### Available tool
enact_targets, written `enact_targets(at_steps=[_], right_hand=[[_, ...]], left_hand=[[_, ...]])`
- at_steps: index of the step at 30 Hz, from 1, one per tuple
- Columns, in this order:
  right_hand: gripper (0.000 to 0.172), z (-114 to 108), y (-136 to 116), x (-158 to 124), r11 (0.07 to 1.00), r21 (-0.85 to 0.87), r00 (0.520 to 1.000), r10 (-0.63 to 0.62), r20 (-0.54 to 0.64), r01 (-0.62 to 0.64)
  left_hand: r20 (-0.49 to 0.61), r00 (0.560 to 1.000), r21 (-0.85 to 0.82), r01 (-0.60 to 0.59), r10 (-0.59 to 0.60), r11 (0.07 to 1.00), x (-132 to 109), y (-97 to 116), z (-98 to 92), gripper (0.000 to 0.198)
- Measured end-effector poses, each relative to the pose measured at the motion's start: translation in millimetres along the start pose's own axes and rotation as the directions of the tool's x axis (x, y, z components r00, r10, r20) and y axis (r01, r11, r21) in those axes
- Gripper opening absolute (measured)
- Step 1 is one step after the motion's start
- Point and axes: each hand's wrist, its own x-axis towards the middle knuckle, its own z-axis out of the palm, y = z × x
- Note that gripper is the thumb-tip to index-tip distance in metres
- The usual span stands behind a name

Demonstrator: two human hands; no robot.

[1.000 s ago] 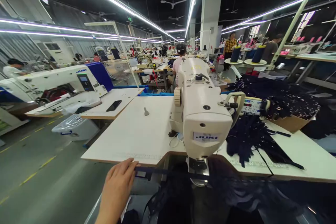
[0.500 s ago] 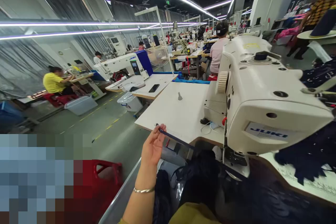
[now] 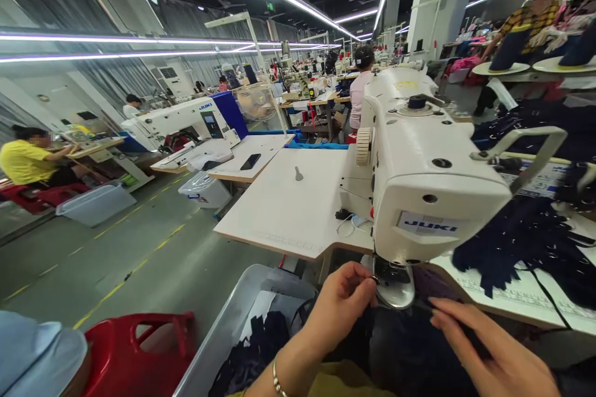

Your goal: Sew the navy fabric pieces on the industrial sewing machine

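Note:
My left hand (image 3: 342, 304) is pinched shut right at the needle plate (image 3: 395, 288) under the head of the white JUKI sewing machine (image 3: 419, 173); what its fingertips hold is too small to make out. My right hand (image 3: 488, 350) lies with its fingers stretched flat on dark navy fabric (image 3: 410, 353) on the near side of the plate. The navy fabric spreads over my lap below both hands.
A heap of navy pieces (image 3: 526, 242) lies on the white table (image 3: 288, 211) right of the machine. A grey bin (image 3: 223, 341) with dark pieces and a red stool (image 3: 139, 347) stand at my left. Other workers sit at machines beyond the aisle.
My left hand came down from holding a thin navy strip up in the air to the needle plate. My right hand has come into view on the fabric. The view swung slightly right.

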Motion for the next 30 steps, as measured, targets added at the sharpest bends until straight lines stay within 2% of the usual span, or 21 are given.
enact_targets(at_steps=[2,4,7,10,13,15,17,19,21,24,27,30], right_hand=[[0.019,16,-8,6,0.967,-0.129,0.972,-0.227,-0.057,0.218],[0.018,28,-11,11,0.905,-0.238,0.92,-0.382,-0.093,0.352],[0.016,35,-11,14,0.852,-0.32,0.877,-0.467,-0.113,0.413],[0.017,35,-13,14,0.827,-0.341,0.852,-0.51,-0.12,0.447],[0.016,36,-15,16,0.833,-0.346,0.844,-0.508,-0.173,0.431],[0.016,37,-14,19,0.856,-0.339,0.853,-0.475,-0.216,0.391],[0.017,35,-13,20,0.891,-0.301,0.883,-0.413,-0.224,0.34],[0.018,32,-11,19,0.924,-0.245,0.921,-0.343,-0.185,0.295],[0.018,30,-10,18,0.933,-0.219,0.933,-0.324,-0.157,0.287],[0.015,30,-9,16,0.932,-0.221,0.925,-0.331,-0.185,0.289],[0.013,31,-9,15,0.945,-0.174,0.937,-0.305,-0.17,0.276],[0.012,30,-10,13,0.988,-0.026,0.983,-0.153,-0.1,0.151]], left_hand=[[-0.007,0.999,0.128,-0.045,0.046,0.991,0,-3,13.0,0.023],[-0.01,0.995,0.24,-0.099,0.104,0.966,0,-6,20.4,0.019],[-0.017,0.978,0.444,-0.178,0.207,0.878,0,-9,25.4,0.014],[-0.01,0.944,0.581,-0.264,0.331,0.77,0,-12,26.8,0.013],[0.053,0.888,0.645,-0.379,0.457,0.663,3,-15,25.4,0.011],[0.135,0.829,0.67,-0.48,0.543,0.566,5,-19,24.3,0.013],[0.215,0.761,0.686,-0.564,0.612,0.46,7,-24,24.3,0.02],[0.242,0.716,0.7,-0.596,0.654,0.394,8,-28,26.1,0.023],[0.203,0.716,0.708,-0.579,0.668,0.405,8,-30,29.2,0.023],[0.113,0.774,0.702,-0.506,0.623,0.501,8,-30,33.6,0.022],[0.083,0.82,0.68,-0.462,0.567,0.569,7,-27,36.5,0.022],[0.124,0.803,0.644,-0.512,0.583,0.568,6,-24,39.0,0.025]])
